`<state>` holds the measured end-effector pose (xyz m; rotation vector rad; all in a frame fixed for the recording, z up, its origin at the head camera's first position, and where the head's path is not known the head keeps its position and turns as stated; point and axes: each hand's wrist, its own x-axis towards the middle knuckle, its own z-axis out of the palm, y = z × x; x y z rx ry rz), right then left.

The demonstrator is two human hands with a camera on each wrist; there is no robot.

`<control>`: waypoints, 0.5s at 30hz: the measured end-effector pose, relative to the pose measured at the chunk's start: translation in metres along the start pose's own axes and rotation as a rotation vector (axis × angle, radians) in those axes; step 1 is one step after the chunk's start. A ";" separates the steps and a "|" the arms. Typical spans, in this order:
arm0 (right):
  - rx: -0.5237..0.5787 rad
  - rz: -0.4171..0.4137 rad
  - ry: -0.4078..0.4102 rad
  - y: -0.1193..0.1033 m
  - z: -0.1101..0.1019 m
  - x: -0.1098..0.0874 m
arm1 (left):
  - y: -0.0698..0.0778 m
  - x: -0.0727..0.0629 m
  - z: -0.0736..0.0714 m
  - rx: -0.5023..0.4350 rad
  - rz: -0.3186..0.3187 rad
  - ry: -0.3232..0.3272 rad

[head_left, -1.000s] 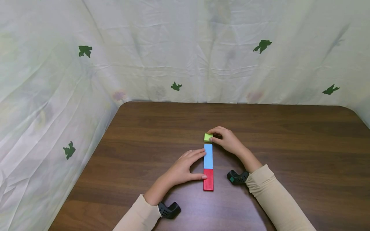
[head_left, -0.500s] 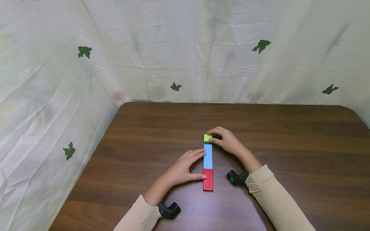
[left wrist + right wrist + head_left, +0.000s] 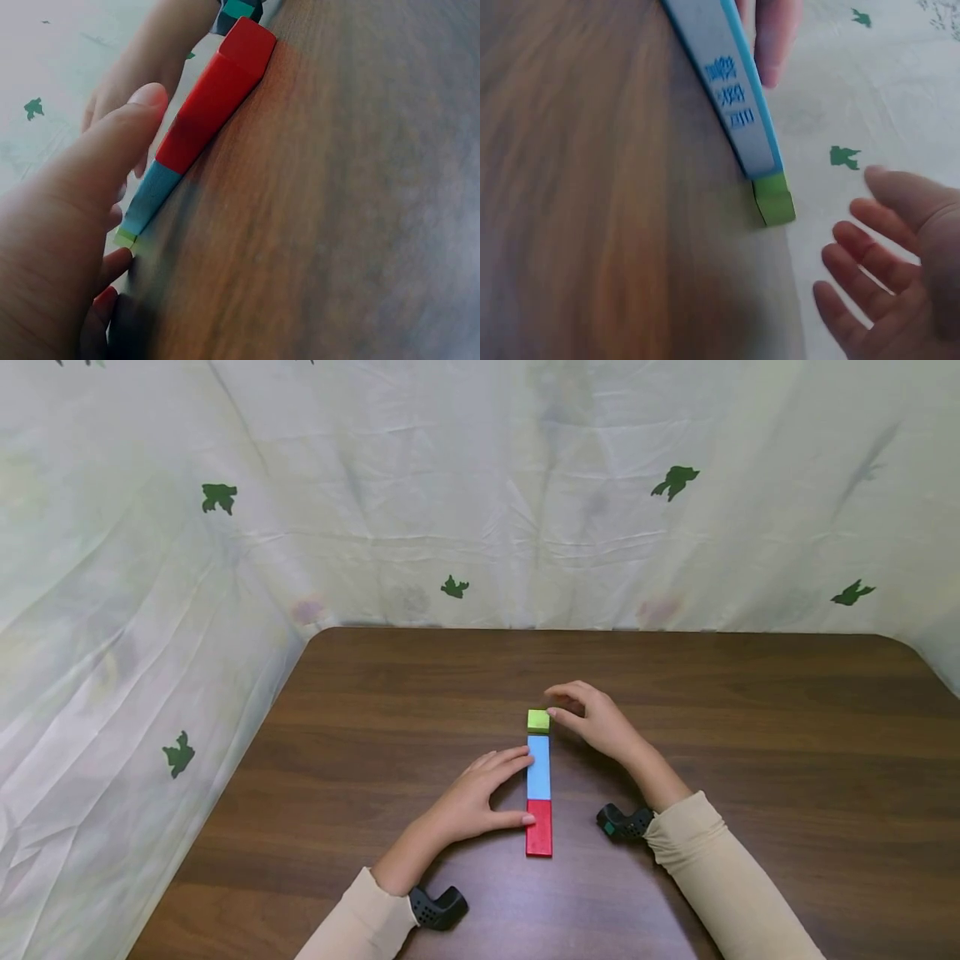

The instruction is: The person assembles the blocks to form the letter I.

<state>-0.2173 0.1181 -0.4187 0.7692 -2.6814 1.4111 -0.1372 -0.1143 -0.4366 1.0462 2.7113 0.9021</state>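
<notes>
Three blocks lie in a line on the table, running away from the person. Nearest is a red block (image 3: 539, 829), beyond it a longer blue block (image 3: 538, 768), and at the far end a small green block (image 3: 538, 720). Whether green and blue touch, I cannot tell. The left hand (image 3: 474, 797), fingers spread, rests its thumb at the red block's left edge and fingertips at the blue one's. Just right of the green block is the right hand (image 3: 600, 722), its fingers apart and holding nothing. In the right wrist view, the blue block (image 3: 727, 82) shows lettering on its side.
The blocks lie on a brown wooden table (image 3: 750, 735). Behind it and on the left hangs a pale cloth (image 3: 360, 485) with green leaf-like patches. Both wrists wear dark camera mounts, the left mount (image 3: 440, 907) close to the tabletop.
The right hand has let go of the green block and moved slightly right, its fingers spreading. The left hand stays at the red and blue blocks.
</notes>
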 end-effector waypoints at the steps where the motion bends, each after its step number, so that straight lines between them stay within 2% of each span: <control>1: -0.005 0.002 0.001 -0.001 -0.002 -0.001 | 0.000 0.000 0.000 -0.006 -0.005 0.001; 5: -0.024 0.000 0.016 -0.008 -0.014 -0.008 | 0.001 -0.001 -0.001 -0.041 -0.027 0.027; 8: -0.051 -0.026 0.051 -0.016 -0.025 -0.015 | 0.002 -0.001 -0.004 -0.037 -0.039 0.076; 11: -0.090 -0.054 0.095 -0.023 -0.036 -0.023 | 0.004 0.000 -0.008 0.023 -0.040 0.127; 15: -0.151 -0.075 0.129 -0.030 -0.051 -0.035 | 0.008 0.001 -0.019 0.162 -0.023 0.185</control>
